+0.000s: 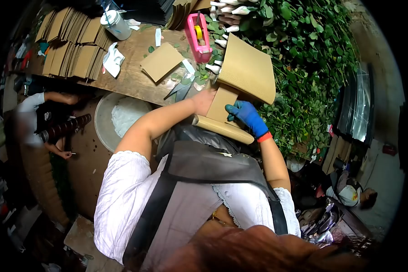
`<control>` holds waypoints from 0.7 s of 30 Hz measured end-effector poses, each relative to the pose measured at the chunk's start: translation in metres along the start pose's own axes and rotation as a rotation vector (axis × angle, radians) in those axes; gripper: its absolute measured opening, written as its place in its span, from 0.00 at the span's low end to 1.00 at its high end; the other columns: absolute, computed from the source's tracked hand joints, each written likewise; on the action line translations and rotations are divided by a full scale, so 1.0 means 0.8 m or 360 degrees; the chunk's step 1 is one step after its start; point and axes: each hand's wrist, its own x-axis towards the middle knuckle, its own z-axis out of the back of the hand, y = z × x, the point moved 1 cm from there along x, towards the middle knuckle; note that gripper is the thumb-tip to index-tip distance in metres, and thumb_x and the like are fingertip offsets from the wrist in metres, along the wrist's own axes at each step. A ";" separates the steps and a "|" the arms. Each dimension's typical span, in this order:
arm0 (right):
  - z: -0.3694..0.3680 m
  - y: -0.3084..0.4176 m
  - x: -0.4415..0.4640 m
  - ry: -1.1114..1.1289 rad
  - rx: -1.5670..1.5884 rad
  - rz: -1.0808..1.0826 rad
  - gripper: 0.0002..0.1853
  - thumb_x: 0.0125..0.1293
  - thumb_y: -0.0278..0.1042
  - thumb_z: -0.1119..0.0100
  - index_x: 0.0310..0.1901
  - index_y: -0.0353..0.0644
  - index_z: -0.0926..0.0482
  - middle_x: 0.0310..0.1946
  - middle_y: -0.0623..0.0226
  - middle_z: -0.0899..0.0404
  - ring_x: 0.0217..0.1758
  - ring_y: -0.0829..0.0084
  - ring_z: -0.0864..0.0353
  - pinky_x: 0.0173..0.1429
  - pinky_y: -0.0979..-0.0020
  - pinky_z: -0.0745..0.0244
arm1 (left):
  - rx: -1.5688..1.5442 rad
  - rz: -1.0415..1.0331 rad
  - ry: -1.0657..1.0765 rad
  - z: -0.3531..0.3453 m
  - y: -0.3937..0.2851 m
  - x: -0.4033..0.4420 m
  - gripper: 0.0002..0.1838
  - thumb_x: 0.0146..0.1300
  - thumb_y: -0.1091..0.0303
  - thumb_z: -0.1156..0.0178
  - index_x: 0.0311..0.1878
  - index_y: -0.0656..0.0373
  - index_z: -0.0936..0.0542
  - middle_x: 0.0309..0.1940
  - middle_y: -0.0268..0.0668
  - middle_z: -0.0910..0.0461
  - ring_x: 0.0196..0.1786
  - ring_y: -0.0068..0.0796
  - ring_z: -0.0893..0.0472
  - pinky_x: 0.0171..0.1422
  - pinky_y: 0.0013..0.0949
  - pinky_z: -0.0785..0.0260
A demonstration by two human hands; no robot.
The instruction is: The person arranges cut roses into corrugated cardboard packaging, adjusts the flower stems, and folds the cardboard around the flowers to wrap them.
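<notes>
A sheet of corrugated cardboard [245, 68] stands bent in front of my body, with a flat middle strip and a rolled lower edge [222, 129]. My bare left hand [205, 100] is at the left side of the middle strip, its fingers mostly hidden by the cardboard. On the right side of that strip, my right hand [245, 114], in a blue glove, has its fingers curled on the cardboard. Scissors [181, 89] lie on the wooden table just left of the sheet. Above them is a pink tape dispenser [198, 38] with yellow tape.
A flat cardboard piece [162, 62] lies on the table [136, 84]. Cardboard stacks [72, 43] and a white jar [115, 25] are at upper left, leafy stems [299, 72] at right. A round bin [105, 120] stands below the table; people are at both sides.
</notes>
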 end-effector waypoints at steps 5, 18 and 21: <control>-0.002 -0.014 0.026 0.0065 0.0119 -0.0106 0.21 0.67 0.49 0.34 0.30 0.36 0.20 0.24 0.65 0.15 0.25 0.75 0.17 0.34 0.71 0.21 | -0.0060 -0.0029 0.0007 0.011 0.009 -0.021 0.24 0.64 0.54 0.46 0.59 0.57 0.21 0.62 0.48 0.24 0.66 0.48 0.28 0.72 0.51 0.40; -0.012 0.019 0.012 -0.0184 -0.0978 0.0131 0.29 0.68 0.61 0.48 0.34 0.38 0.15 0.24 0.59 0.15 0.33 0.57 0.14 0.46 0.57 0.21 | -0.0021 -0.0178 -0.0350 0.067 -0.020 -0.011 0.13 0.59 0.72 0.38 0.49 0.59 0.18 0.48 0.40 0.18 0.53 0.40 0.18 0.56 0.39 0.22; -0.019 0.010 0.020 -0.0461 -0.1343 0.0313 0.29 0.67 0.62 0.49 0.33 0.39 0.15 0.24 0.60 0.15 0.34 0.57 0.14 0.46 0.56 0.21 | -0.0040 -0.0148 -0.0478 0.071 -0.017 -0.015 0.09 0.60 0.71 0.36 0.44 0.60 0.18 0.45 0.40 0.18 0.48 0.41 0.18 0.49 0.40 0.24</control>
